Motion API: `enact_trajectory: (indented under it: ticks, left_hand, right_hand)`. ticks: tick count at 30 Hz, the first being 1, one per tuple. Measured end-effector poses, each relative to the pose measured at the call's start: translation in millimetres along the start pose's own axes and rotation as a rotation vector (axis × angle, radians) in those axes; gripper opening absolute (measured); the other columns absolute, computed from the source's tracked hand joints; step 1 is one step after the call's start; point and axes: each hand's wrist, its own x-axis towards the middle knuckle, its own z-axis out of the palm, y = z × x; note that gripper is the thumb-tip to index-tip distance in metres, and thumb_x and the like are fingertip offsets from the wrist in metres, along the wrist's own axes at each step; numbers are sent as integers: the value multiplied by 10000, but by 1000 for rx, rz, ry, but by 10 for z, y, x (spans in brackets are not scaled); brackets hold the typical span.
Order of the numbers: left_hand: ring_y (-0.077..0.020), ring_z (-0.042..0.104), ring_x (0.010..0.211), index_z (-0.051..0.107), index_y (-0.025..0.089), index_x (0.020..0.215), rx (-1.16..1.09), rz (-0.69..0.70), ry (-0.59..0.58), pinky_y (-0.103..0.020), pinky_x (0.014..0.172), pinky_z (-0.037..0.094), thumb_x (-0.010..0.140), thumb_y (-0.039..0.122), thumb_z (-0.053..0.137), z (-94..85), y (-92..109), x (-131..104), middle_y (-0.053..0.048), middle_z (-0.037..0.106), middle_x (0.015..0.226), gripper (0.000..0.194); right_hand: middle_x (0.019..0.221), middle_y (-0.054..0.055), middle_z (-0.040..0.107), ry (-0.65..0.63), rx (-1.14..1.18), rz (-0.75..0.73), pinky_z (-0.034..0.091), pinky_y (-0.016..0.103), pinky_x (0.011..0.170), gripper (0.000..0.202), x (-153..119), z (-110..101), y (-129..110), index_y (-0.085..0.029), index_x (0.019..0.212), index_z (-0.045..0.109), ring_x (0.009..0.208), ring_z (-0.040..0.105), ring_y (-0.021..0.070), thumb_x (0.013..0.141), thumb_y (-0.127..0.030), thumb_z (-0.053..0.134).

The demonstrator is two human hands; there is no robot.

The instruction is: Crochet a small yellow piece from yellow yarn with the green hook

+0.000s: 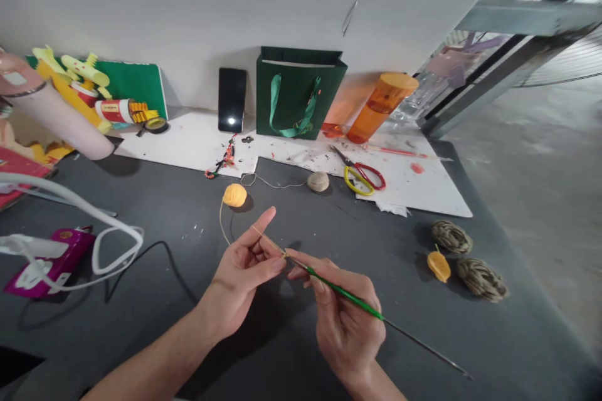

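My right hand (350, 316) is closed around the green grip of a long, thin metal crochet hook (348, 294). Its working tip meets a small bit of yellow yarn (284, 254) at the fingertips of my left hand (242, 276). My left thumb and fingers pinch that yarn, while the index finger points up with the strand running over it. From there the strand leads back to a yellow yarn ball (234, 195) on the dark table. Whatever stitches exist at the pinch are too small to make out.
Beyond my hands lie a beige yarn ball (318, 182) and scissors (360, 177). A phone (232, 100), a green paper bag (300, 94) and an orange bottle (382, 108) stand by the wall. Crocheted pieces (480, 278) sit right; a purple power strip (51, 266) with cables sits left.
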Motion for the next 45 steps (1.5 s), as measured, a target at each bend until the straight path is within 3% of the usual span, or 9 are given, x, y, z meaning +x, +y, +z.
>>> enact_trajectory:
  ticks: [7,13,25,35,41,45]
  left_hand:
    - [-88,525,674,662,267,1341,6,16,30,-241,725,437,673,181,902,3,3,6,51,611,678,715]
    - [-90,516,674,642,276,1362,4,6,24,-249,729,432,689,188,889,-13,8,7,54,603,684,722]
    - [-90,505,683,661,282,1341,21,1,-2,-251,730,421,686,180,876,-14,15,4,51,589,697,696]
    - [-98,509,703,643,285,1362,30,-29,-34,-268,747,423,686,169,871,0,19,-2,49,574,714,723]
    - [-96,523,721,668,325,1326,0,-37,-57,-269,756,428,682,172,881,-23,-17,-1,55,563,724,695]
    - [-96,521,710,686,329,1304,-9,-40,-61,-266,734,420,666,174,897,-20,-21,1,54,573,711,689]
  right_hand:
    - [1087,87,804,21,-64,-50,644,346,612,266,21,9,-51,-246,1174,628,726,780,195,990,-86,523]
    - [881,65,810,81,-89,120,594,253,489,200,81,54,-137,-203,1082,689,572,737,148,1018,-162,504]
    - [913,62,802,123,-1,150,580,238,498,158,75,58,-126,-225,1054,597,613,756,143,1041,-160,453]
    - [958,71,816,157,244,343,575,277,520,70,23,52,-20,-232,1006,586,612,746,160,1032,-241,522]
    - [930,61,819,87,247,322,533,245,486,70,26,69,-3,-225,979,676,578,725,143,990,-228,607]
    - [946,56,818,132,246,264,517,238,485,93,18,99,-27,-230,1016,683,569,722,133,999,-224,592]
